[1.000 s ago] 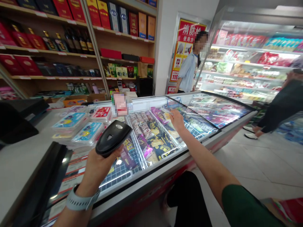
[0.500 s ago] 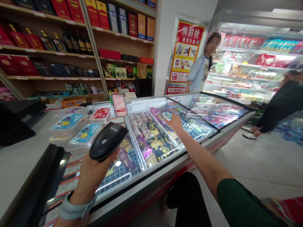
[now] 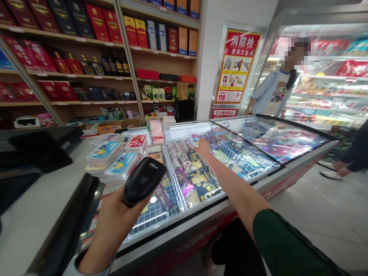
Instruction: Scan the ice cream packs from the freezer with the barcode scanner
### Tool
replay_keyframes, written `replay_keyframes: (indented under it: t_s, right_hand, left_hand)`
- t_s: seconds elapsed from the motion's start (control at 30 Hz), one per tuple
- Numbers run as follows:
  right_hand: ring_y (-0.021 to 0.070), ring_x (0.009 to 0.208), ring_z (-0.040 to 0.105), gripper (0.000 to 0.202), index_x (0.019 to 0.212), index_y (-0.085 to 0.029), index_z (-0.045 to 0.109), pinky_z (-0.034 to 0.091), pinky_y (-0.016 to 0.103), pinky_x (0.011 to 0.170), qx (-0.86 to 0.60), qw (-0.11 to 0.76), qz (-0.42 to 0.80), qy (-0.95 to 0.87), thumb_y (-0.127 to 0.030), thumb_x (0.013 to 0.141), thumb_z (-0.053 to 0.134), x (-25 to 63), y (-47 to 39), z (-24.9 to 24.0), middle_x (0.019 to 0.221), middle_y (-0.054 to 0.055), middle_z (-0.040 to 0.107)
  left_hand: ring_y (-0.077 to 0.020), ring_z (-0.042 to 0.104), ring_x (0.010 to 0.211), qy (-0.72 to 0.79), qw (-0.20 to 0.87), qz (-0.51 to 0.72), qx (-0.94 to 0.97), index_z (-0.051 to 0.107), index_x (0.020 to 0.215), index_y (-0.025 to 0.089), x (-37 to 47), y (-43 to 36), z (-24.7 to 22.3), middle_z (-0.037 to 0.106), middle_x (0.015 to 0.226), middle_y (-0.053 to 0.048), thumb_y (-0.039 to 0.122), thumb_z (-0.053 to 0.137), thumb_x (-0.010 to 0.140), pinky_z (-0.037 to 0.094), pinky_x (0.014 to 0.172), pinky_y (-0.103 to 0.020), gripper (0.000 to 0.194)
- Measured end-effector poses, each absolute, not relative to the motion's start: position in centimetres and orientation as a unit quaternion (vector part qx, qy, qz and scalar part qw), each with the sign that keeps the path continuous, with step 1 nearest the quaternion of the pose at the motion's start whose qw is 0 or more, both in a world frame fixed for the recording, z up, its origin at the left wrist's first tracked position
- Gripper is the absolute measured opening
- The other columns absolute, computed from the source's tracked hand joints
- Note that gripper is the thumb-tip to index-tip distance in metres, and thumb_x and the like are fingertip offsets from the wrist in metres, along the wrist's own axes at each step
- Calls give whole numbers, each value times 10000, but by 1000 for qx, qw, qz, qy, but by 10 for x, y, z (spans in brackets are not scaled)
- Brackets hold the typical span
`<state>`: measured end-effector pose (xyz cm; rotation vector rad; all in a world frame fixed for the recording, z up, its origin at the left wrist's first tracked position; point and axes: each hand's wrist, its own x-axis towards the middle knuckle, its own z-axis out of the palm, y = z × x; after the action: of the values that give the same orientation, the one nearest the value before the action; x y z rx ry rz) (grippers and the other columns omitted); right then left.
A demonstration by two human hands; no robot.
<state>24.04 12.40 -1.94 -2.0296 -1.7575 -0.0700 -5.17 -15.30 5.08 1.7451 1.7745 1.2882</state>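
L hand (image 3: pixel 122 209): scanner (image 3: pixel 144 180) | axis, sq. end fwd-R | R hand (image 3: pixel 204 148): pk (image 3: pixel 196 141), prob.

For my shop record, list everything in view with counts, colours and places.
Freezer: one, pale frame, centre
Packets: many, mixed colours, inside it
Plastic boxes: several, blue or red tops, counter
Shelving: brown, back left, many bottles and boxes
Poster: one, red-yellow, wall
Chiller: one, lit, back right
Other people: two, light-blue shirt, dark trousers, right
Scanner: one, black, left hand
Small package: one, colour unclear, right hand
Left hand: one, bare, foreground
Right hand: one, bare, over freezer
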Motion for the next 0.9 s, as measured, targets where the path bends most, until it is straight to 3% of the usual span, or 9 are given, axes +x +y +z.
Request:
replay_keyframes:
  t_s: [0.2, 0.33, 0.47, 0.57, 0.7, 0.9]
  right_hand:
    - [378, 1164, 540, 560, 1186, -59, 520, 413, 491, 958, -718, 289, -4, -633, -367, 759, 709, 229, 120, -12, 1201, 278, 578]
    - [355, 1211, 501, 441, 1187, -94, 533, 389, 491, 987, -680, 350, 7, -644, -335, 828, 620, 216, 98, -6, 1254, 247, 557]
    - [256, 1002, 644, 275, 1048, -160, 614, 478, 362, 876, -624, 380, 72, -679, -378, 902, 532, 181, 80, 4, 1005, 123, 692]
    - [202, 768, 683, 319, 927, -201, 640, 513, 311, 721, -591, 385, 127, -697, -460, 941, 454, 143, 68, 17, 797, 33, 703]
    - [178, 832, 676, 302, 1065, -216, 615, 503, 289, 772, -528, 412, 150, -727, -461, 908, 533, 96, 48, 37, 891, 13, 707]
    - [234, 1088, 580, 418, 1233, -168, 573, 443, 356, 964, -429, 446, 108, -778, -409, 892, 578, 54, 31, 57, 1178, 120, 615]
  left_hand:
    - [-242, 663, 623, 689, 181, 441, 546, 707, 785, 178, -69, -183, 46, 709, 648, -36, 618, 719, 599, 491, 534, -281, 477]
    - [-250, 670, 633, 712, 195, 464, 490, 714, 823, 171, -70, -194, 43, 700, 625, -33, 611, 691, 647, 494, 554, -294, 475]
    - [-269, 686, 788, 712, 174, 478, 484, 728, 878, 169, -71, -196, 41, 739, 754, -52, 614, 690, 656, 505, 687, -314, 499]
    - [-251, 670, 701, 723, 173, 474, 472, 715, 823, 161, -75, -197, 41, 712, 667, -50, 626, 681, 662, 493, 631, -306, 493]
    - [-211, 610, 536, 730, 182, 466, 465, 699, 775, 149, -81, -202, 42, 659, 555, -35, 626, 688, 650, 459, 531, -292, 493]
    - [-189, 567, 475, 738, 186, 484, 433, 669, 723, 152, -85, -210, 41, 644, 536, -37, 658, 649, 662, 422, 476, -288, 510]
